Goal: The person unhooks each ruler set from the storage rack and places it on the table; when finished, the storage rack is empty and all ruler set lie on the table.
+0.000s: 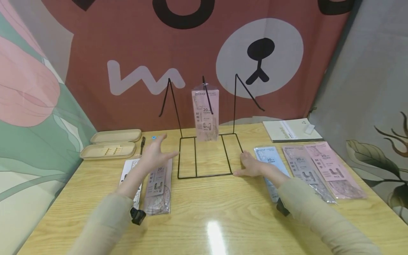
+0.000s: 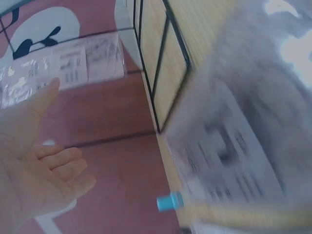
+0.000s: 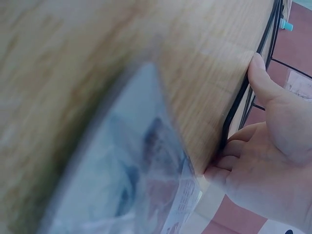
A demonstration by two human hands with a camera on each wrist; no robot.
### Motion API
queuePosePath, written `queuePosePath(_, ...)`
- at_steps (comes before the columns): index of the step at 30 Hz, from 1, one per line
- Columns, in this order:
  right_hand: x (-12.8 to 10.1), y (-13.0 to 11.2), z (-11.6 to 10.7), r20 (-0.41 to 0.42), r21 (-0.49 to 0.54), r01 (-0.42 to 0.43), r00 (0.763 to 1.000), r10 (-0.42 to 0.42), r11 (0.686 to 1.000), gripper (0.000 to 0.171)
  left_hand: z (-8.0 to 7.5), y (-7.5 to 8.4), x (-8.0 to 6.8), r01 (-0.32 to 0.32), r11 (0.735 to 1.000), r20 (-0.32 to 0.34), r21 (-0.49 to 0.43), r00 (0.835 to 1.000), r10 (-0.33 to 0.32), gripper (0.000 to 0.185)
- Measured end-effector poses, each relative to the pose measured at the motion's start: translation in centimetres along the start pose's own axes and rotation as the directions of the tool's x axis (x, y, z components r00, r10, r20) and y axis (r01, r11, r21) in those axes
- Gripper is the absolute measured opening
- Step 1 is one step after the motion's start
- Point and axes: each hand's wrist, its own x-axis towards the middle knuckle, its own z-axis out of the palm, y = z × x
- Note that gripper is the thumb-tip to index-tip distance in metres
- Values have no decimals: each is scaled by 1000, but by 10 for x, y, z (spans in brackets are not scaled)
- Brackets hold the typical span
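Left hand (image 1: 157, 153) hovers palm-open above the wooden worktop (image 1: 204, 209), fingers spread and relaxed, grip released and holding nothing, just over a grey-pink flat plastic packet (image 1: 157, 191). Right hand (image 1: 250, 166) rests low beside the black wire display stand (image 1: 205, 156), thumb and loosely curled fingers touching the base's right edge. A pink packet (image 1: 205, 115) hangs on the middle hook; both wrist views blur the packets' print.
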Motion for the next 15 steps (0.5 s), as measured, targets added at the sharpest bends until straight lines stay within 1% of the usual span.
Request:
queuePosePath(4, -1, 1, 0, -2, -2, -1, 1000, 1, 1000, 96, 16, 19, 23, -20, 998, 8, -66, 1000, 21, 93)
queuePosePath(7, -1, 1, 0, -6, -7, 3, 1000, -3, 1000, 96, 28, 29, 38, -37, 990, 6, -135, 999, 38, 94)
queuePosePath(8, -1, 1, 1, -7, -10, 4, 1000, -4, 1000, 96, 31, 32, 43, -38, 989, 7, -145, 999, 39, 94)
queuePosePath(12, 0, 0, 1, -7, -8, 0, 1000, 0, 1000, 95, 43, 40, 59, -12, 981, 28, -193, 999, 18, 95)
queuePosePath(15, 0, 0, 0, -8, -3, -1, 1000, 1, 1000, 95, 50, 43, 69, 24, 972, 53, -232, 999, -12, 97)
